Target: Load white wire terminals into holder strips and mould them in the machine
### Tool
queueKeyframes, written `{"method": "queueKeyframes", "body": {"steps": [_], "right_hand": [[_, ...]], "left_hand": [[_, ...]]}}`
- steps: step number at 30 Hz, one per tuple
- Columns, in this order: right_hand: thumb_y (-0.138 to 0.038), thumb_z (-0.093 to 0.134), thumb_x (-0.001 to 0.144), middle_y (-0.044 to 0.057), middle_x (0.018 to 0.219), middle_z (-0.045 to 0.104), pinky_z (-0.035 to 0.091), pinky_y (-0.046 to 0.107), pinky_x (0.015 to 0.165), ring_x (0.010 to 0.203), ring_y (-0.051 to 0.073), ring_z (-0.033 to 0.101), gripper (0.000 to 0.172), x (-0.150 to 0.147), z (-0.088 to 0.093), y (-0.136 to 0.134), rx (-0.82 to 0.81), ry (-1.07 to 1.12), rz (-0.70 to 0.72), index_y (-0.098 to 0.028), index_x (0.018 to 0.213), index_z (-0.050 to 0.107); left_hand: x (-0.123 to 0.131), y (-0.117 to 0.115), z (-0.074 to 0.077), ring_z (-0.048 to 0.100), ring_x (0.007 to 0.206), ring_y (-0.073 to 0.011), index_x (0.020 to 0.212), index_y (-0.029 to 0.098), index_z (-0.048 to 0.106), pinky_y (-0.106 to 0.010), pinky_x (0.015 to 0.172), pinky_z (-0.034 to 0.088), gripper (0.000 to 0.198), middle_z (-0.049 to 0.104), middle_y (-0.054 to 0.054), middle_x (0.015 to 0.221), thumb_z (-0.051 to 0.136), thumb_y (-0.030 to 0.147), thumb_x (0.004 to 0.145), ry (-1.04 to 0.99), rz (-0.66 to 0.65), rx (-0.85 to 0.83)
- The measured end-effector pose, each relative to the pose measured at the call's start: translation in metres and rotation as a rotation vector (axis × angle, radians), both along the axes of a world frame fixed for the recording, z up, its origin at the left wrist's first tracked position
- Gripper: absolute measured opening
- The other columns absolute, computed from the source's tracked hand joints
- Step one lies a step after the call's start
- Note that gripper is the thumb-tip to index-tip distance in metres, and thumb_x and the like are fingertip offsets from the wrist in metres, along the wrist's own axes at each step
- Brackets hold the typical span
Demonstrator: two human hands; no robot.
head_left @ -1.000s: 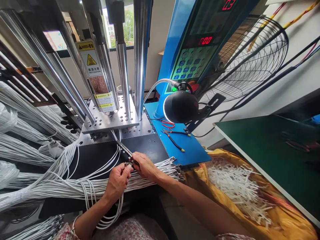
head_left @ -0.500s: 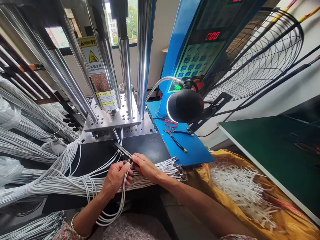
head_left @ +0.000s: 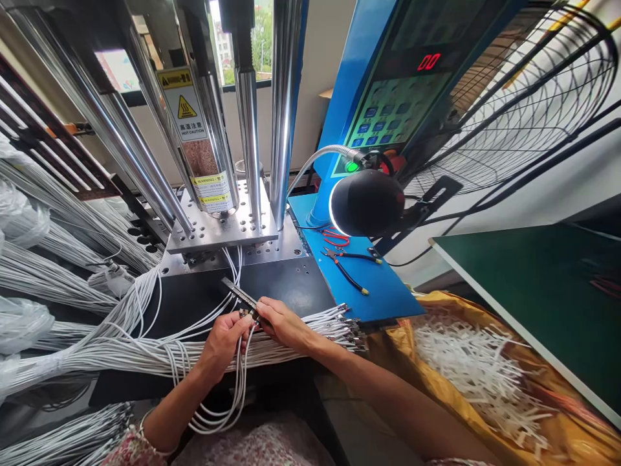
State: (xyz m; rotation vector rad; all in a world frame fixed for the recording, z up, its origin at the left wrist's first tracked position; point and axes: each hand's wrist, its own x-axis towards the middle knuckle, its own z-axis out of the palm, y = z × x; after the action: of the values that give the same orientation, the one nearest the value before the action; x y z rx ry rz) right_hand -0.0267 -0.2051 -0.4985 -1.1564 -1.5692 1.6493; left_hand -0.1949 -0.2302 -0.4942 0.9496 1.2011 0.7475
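My right hand [head_left: 282, 325] is closed around the near end of a narrow dark metal bar [head_left: 237, 293], which slants away to the upper left. Against that same end my left hand [head_left: 222, 343] pinches the ends of a few white cables. Small metal connectors show between its thumb and fingers; how they sit on the bar is partly hidden. These white cables [head_left: 241, 382] loop down below my hands. Under both hands lies a thick bundle of white cables [head_left: 138, 355], whose metal-tipped ends [head_left: 352, 333] point right.
Behind stands a press with a steel plate [head_left: 223, 236] and chrome columns; several white cables run out beneath it. Pliers [head_left: 347, 268] lie on a blue base [head_left: 388, 291] under a black lamp [head_left: 369, 204]. A yellow sack [head_left: 402, 330] of white plastic scraps and a green table [head_left: 533, 291] stand right.
The view has shifted slightly, so the scene sits a little further right. My hands keep nearly the same pose at the bar, with small finger movement in the left.
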Motion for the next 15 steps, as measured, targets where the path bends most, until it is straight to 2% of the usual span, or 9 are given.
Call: {"method": "queueKeyframes", "body": {"steps": [3,6,8,11,13,15], "right_hand": [[-0.035,0.035,0.097,-0.005,0.056,0.041,0.025,0.023,0.051,0.052,0.010,0.034,0.030,-0.001,0.002,0.000,0.024,-0.041,0.023,-0.020,0.071,0.040],[-0.033,0.036,0.096,-0.006,0.055,0.039,0.025,0.023,0.051,0.051,0.010,0.033,0.029,-0.001,0.001,0.000,0.015,-0.043,0.000,-0.020,0.071,0.039],[-0.034,0.035,0.095,-0.006,0.055,0.036,0.024,0.023,0.050,0.050,0.010,0.032,0.028,-0.001,-0.001,0.000,0.001,-0.019,-0.058,-0.021,0.071,0.038],[-0.037,0.037,0.094,-0.006,0.055,0.031,0.023,0.024,0.049,0.049,0.010,0.030,0.028,0.000,-0.004,0.000,-0.035,0.022,-0.129,-0.022,0.071,0.037],[-0.039,0.038,0.094,-0.006,0.055,0.031,0.023,0.024,0.048,0.049,0.010,0.029,0.028,0.000,-0.005,0.000,-0.066,0.052,-0.125,-0.022,0.072,0.038],[-0.042,0.039,0.093,-0.006,0.055,0.031,0.023,0.024,0.047,0.049,0.011,0.028,0.029,0.000,-0.005,-0.002,-0.069,0.063,-0.097,-0.022,0.072,0.040]], "left_hand": [[-0.003,0.002,-0.001,0.033,0.042,-0.0051,0.072,0.015,0.058,-0.017,0.042,0.031,0.036,0.042,0.007,0.053,0.066,0.049,0.079,-0.005,-0.013,-0.018],[-0.011,0.008,-0.003,0.046,0.046,-0.0085,0.076,0.014,0.060,-0.019,0.045,0.039,0.039,0.054,0.002,0.059,0.065,0.053,0.079,0.045,-0.070,0.007],[-0.018,0.011,-0.003,0.049,0.046,-0.0098,0.083,0.015,0.062,-0.019,0.043,0.037,0.041,0.057,0.001,0.061,0.062,0.055,0.080,0.160,0.001,0.084],[-0.023,0.012,-0.003,0.036,0.039,-0.0063,0.089,0.016,0.061,-0.016,0.037,0.025,0.042,0.047,0.006,0.054,0.054,0.057,0.084,0.248,0.149,0.182],[-0.021,0.010,-0.003,0.031,0.038,-0.0050,0.086,0.016,0.060,-0.016,0.037,0.023,0.043,0.044,0.007,0.054,0.053,0.058,0.084,0.213,0.143,0.169],[-0.017,0.008,-0.004,0.032,0.040,-0.0047,0.083,0.015,0.060,-0.016,0.037,0.024,0.043,0.045,0.006,0.056,0.055,0.058,0.083,0.192,0.125,0.146]]}}
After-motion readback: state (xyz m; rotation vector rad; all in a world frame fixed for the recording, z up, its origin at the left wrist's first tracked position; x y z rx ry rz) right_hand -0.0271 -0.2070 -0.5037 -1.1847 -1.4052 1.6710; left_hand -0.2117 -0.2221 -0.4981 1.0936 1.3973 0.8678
